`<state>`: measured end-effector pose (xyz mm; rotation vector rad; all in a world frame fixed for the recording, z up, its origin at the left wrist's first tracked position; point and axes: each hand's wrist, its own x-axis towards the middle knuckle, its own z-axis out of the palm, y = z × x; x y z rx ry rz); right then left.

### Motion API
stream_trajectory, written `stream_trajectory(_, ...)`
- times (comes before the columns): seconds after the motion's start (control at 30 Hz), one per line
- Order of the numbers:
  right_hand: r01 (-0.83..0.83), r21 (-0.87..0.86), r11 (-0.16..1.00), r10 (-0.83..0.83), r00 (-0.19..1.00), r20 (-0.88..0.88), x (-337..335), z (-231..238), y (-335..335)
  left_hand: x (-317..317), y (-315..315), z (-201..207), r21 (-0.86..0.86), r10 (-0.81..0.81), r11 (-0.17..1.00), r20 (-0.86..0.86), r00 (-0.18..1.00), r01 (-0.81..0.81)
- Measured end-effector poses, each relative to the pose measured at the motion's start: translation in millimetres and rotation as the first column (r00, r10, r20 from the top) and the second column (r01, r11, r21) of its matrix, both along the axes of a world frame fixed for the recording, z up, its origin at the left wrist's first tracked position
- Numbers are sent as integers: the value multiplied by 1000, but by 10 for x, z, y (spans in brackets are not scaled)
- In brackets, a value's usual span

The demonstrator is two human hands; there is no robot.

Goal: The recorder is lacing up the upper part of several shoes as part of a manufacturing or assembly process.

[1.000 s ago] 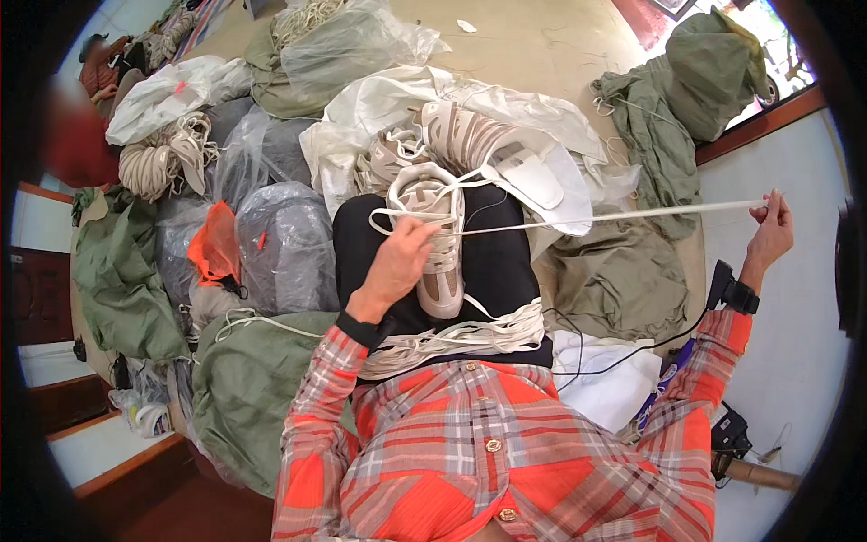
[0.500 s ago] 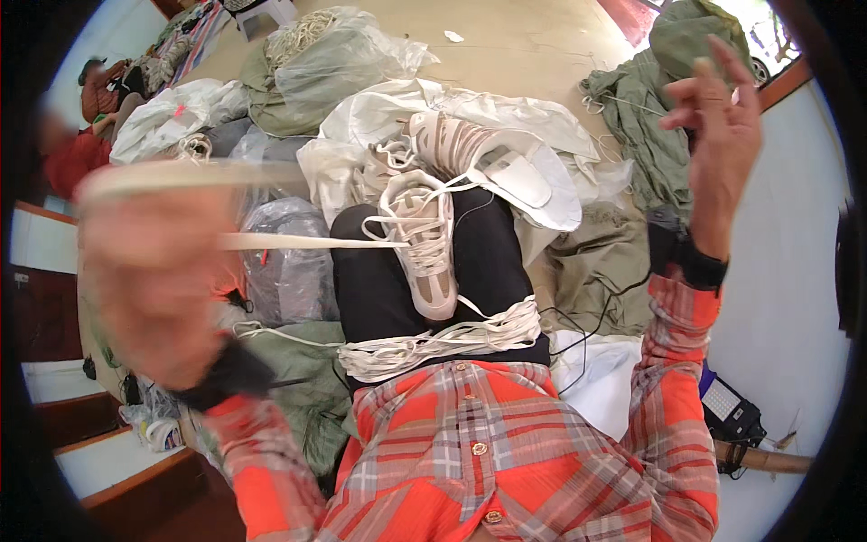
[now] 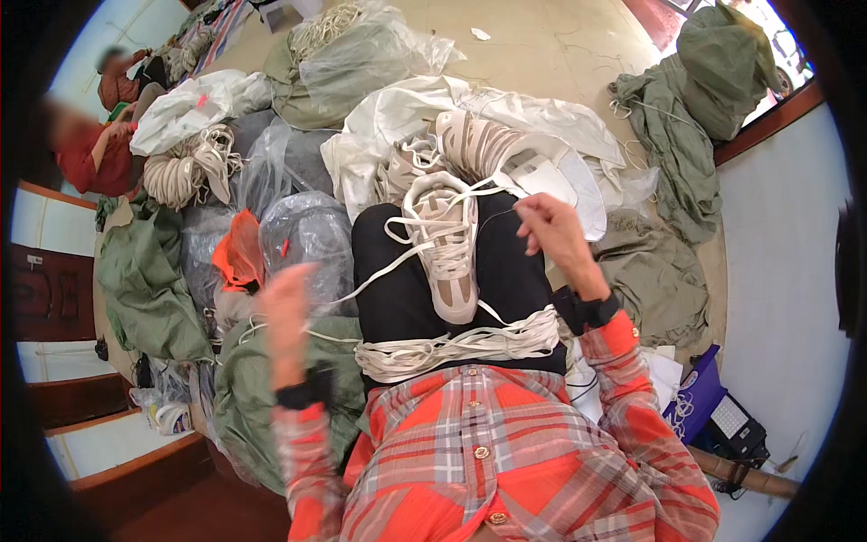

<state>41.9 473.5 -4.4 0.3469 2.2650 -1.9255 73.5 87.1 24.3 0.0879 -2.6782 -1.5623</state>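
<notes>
A beige and white sneaker [image 3: 452,262] rests on my lap between my knees, toe toward me. Its white shoelace [image 3: 388,269] is threaded through the eyelets, and the two loose ends spread to either side. My left hand [image 3: 291,303], smeared by motion, is left of my knee, where one loose end runs toward it; its fingers cannot be made out. My right hand [image 3: 557,237] is beside the shoe's collar, thumb and fingertips pinched on the other lace end. A bundle of white laces [image 3: 461,345] lies across my upper thighs.
A stack of similar shoe parts [image 3: 479,144] lies on white sacking beyond my knees, with a white insole-shaped piece [image 3: 587,194]. Clear plastic bags [image 3: 307,237] and green sacks [image 3: 149,271] surround my left side. At the far left sits a person in red [image 3: 95,154].
My left hand has come down and inward, and its lace has gone from taut to slack. My right hand has dropped from high at the right to beside the shoe, its fingers closing.
</notes>
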Motion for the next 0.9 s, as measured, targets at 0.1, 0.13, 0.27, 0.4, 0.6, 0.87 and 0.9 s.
stream_trajectory(0.1, -79, -18, 997, 80, 997, 17, 85, -52, -200, -158, 1015, -345, 88, -151, 986, 147, 977, 139)
stream_trajectory(0.13, -85, -14, 996, 85, 996, 9, 117, -48, -225, -202, 1170, -436, 88, -187, 980, 101, 977, 178)
stream_trajectory(0.27, -116, 45, 992, 115, 993, 20, 271, -113, -243, -297, 1465, -727, 21, -120, 992, -60, 991, 122)
stream_trajectory(0.4, -112, 62, 992, 102, 983, 150, 265, -210, -246, -288, 1524, -775, -129, -108, 987, -123, 987, 92)
stream_trajectory(0.6, 121, 654, 747, 412, 688, -597, -441, -239, -703, -257, 1532, -834, -291, -106, 956, -239, 965, 33)
stream_trajectory(0.87, -628, 662, 408, 743, 650, 158, -979, -221, -727, -251, 1484, -749, -4, -35, 999, -39, 999, 34)
stream_trajectory(0.9, -627, 503, 595, 723, 691, 7, -987, -332, -651, -261, 1491, -750, -1, -36, 999, -38, 999, 36)
